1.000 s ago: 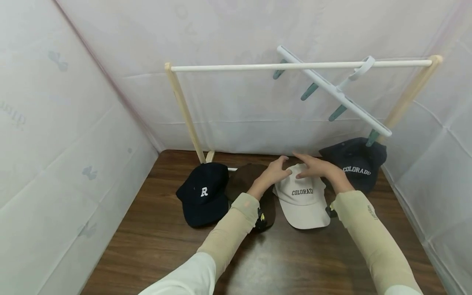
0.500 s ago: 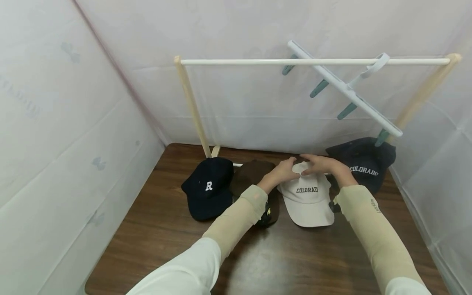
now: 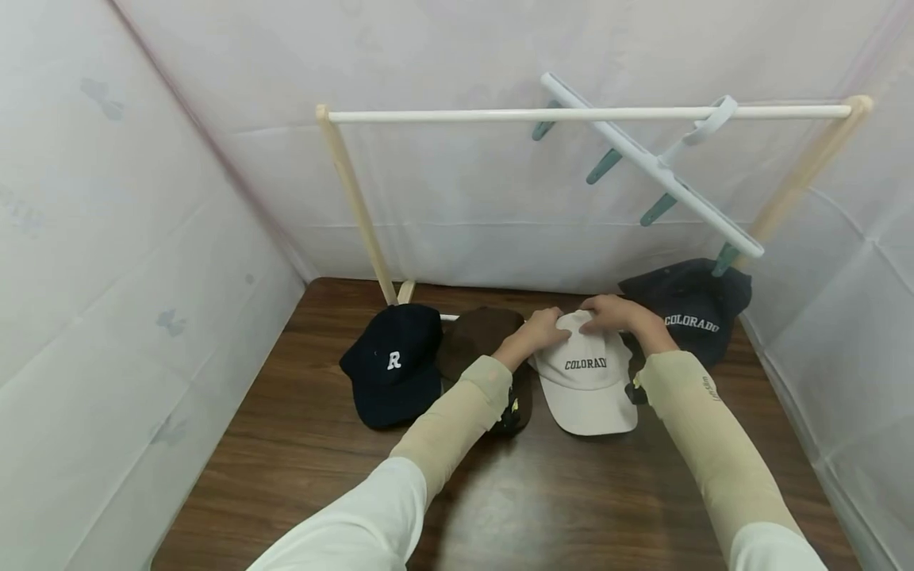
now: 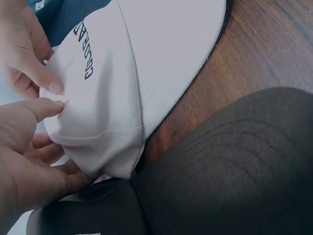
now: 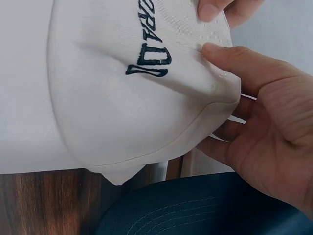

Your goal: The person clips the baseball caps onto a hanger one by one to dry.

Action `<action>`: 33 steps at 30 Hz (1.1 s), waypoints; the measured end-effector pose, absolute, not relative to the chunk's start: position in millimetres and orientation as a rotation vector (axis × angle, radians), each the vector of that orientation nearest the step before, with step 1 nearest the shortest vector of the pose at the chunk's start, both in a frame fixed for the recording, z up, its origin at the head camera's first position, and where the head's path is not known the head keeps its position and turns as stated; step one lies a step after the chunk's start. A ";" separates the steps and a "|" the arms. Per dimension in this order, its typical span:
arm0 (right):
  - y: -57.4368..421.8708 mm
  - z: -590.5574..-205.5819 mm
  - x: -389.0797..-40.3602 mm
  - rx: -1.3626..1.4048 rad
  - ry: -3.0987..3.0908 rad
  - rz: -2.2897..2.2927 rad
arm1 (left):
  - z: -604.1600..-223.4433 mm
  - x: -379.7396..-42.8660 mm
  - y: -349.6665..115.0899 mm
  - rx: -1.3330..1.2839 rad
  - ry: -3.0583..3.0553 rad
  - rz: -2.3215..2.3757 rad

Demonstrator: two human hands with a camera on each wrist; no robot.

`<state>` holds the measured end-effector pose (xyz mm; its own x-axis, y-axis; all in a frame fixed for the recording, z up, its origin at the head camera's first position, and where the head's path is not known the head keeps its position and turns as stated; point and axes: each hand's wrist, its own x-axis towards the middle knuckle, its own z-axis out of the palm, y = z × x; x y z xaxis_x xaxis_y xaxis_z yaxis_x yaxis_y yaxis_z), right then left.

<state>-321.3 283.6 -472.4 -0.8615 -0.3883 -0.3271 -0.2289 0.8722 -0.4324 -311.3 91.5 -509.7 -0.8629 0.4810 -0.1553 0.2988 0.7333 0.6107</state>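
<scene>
Left hand and right hand have closed in on white cap since second ago; each grips it, thumb in front, fingers behind. White cap between brown cap, left, and gray cap, right; black cap farther left, hanger above.

White lettered cap, crown up

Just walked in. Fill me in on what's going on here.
A person's left hand and right hand grip the crown of the white cap from opposite sides. It sits between the brown cap and the charcoal cap, with the navy cap farther left. A hanger with clips hangs from the white rod above; the charcoal cap may be clipped, I can't tell.
</scene>
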 end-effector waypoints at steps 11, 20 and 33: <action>278.4 -478.6 -320.3 -0.514 2.661 -0.502 | -520.7 -308.5 91.4 0.636 2.697 0.917; 273.1 -489.8 -319.7 -0.488 2.719 -0.544 | -525.3 -307.0 93.5 0.561 2.732 0.947; 273.1 -499.7 -314.4 -0.375 2.761 -0.590 | -525.7 -300.3 95.8 0.506 2.711 0.969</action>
<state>-314.4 273.1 -499.7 -0.9234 -0.3098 -0.2266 -0.1900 0.8820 -0.4313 -300.3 95.8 -525.7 -0.9170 0.3891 -0.0875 0.2454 0.7234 0.6453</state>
